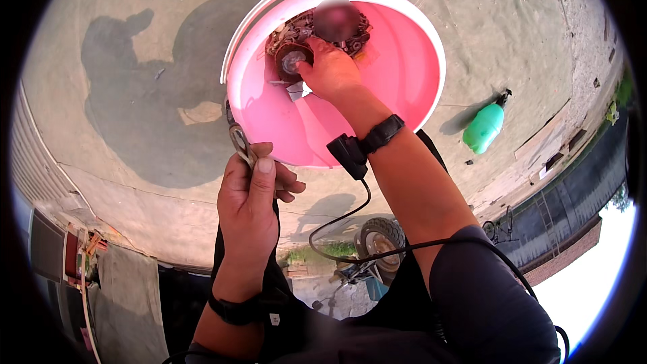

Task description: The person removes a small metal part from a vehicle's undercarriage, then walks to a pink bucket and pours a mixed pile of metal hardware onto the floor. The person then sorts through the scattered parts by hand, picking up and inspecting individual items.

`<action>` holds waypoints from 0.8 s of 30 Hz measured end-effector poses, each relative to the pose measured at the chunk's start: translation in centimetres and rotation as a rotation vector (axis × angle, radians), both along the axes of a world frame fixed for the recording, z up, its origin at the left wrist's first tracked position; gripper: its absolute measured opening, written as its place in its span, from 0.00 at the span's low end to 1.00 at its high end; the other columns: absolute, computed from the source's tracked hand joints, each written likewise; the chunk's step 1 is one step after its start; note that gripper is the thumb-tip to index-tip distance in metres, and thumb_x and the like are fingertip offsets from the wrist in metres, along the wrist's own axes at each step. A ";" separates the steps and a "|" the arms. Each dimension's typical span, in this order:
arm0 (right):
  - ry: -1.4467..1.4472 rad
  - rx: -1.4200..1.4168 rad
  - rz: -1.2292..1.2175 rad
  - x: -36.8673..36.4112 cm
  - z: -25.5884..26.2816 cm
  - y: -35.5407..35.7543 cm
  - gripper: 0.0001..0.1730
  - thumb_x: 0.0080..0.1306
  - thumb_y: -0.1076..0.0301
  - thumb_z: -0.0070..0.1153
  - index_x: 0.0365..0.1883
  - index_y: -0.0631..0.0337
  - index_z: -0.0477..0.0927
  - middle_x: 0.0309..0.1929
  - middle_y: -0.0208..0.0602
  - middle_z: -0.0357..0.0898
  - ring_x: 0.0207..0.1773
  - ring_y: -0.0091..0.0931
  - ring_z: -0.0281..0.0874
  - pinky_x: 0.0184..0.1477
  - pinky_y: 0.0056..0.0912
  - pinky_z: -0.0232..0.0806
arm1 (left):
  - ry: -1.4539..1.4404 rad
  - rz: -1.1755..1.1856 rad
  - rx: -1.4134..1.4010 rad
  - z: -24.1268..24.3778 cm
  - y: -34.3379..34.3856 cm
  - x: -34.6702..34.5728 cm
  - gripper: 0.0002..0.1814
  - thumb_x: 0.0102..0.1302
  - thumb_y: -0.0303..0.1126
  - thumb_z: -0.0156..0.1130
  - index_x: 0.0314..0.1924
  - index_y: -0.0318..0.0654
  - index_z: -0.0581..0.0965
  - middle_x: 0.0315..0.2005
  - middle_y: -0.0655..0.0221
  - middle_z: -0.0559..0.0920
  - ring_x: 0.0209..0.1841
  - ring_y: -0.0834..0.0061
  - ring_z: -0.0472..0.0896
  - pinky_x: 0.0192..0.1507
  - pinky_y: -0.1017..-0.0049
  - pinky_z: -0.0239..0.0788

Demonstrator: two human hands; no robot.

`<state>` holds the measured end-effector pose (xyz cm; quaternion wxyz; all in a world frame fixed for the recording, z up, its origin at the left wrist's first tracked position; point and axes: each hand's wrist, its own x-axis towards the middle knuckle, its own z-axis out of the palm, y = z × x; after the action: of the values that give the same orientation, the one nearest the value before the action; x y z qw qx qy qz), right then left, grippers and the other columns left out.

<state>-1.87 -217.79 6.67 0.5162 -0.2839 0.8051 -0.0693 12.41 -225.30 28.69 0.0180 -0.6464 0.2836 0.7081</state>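
A round pink tub [399, 76] with a pale rim stands before me on the concrete. Against its far wall lies a heap of rusty metal hardware [358, 45], partly covered by a blurred patch. My right hand [331, 68] reaches into the tub. Its thumb touches a round rusty disc [290, 62] at the heap's near edge; the other fingertips are hidden among the pieces, so its grip is unclear. Just below the disc lies a small whitish piece [299, 91]. Outside the near left rim, my left hand [252, 182] pinches a looped metal piece [241, 141] between thumb and fingers.
On the ground to the right is a green spray bottle [484, 129] with a black head. A black cable [349, 261] hangs from my right wrist device and crosses that arm. Near my legs, a treaded wheel [381, 243] is visible. The tub's white handle [252, 15] rests along its far left side.
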 end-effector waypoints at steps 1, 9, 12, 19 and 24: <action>0.007 0.038 -0.026 0.2 0.0 -0.2 0.30 0.67 0.55 0.54 0.64 0.63 0.74 0.58 0.55 0.79 0.60 0.45 0.78 0.64 0.44 0.69 | -0.001 0.006 0.001 0.0 0.1 0.0 0.14 0.80 0.37 0.52 0.56 0.36 0.72 0.30 0.68 0.82 0.34 0.76 0.83 0.36 0.78 0.70; 0.012 0.008 -0.104 -1.1 -0.5 1.5 0.29 0.63 0.59 0.56 0.61 0.64 0.75 0.46 0.55 0.84 0.50 0.45 0.83 0.56 0.43 0.74 | 0.000 -0.007 -0.019 0.1 0.2 0.3 0.17 0.79 0.41 0.52 0.57 0.36 0.73 0.31 0.70 0.82 0.32 0.76 0.83 0.35 0.79 0.70; -0.017 0.047 -0.312 -3.9 -1.1 3.0 0.25 0.65 0.60 0.57 0.58 0.66 0.76 0.38 0.48 0.85 0.40 0.37 0.84 0.46 0.38 0.76 | 0.013 0.025 -0.003 0.0 0.2 0.4 0.14 0.79 0.37 0.52 0.56 0.36 0.73 0.30 0.68 0.81 0.33 0.76 0.83 0.36 0.79 0.70; -0.382 0.005 -1.295 -6.5 0.8 1.5 0.13 0.75 0.66 0.49 0.52 0.64 0.75 0.33 0.35 0.81 0.28 0.25 0.79 0.30 0.29 0.74 | 0.015 0.014 -0.010 0.3 0.1 0.5 0.14 0.80 0.37 0.52 0.56 0.36 0.73 0.31 0.68 0.82 0.33 0.76 0.83 0.36 0.79 0.70; -0.492 -0.131 -1.381 -3.7 0.1 0.7 0.17 0.71 0.68 0.58 0.57 0.61 0.75 0.40 0.37 0.82 0.33 0.27 0.84 0.30 0.28 0.77 | 0.025 0.014 0.001 0.4 -0.1 0.7 0.14 0.80 0.38 0.52 0.57 0.36 0.73 0.31 0.67 0.81 0.33 0.76 0.83 0.36 0.79 0.70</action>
<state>-5.61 -217.04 6.80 0.5026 0.2812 0.6556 -0.4883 13.12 -225.39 29.08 0.0099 -0.6395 0.2788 0.7164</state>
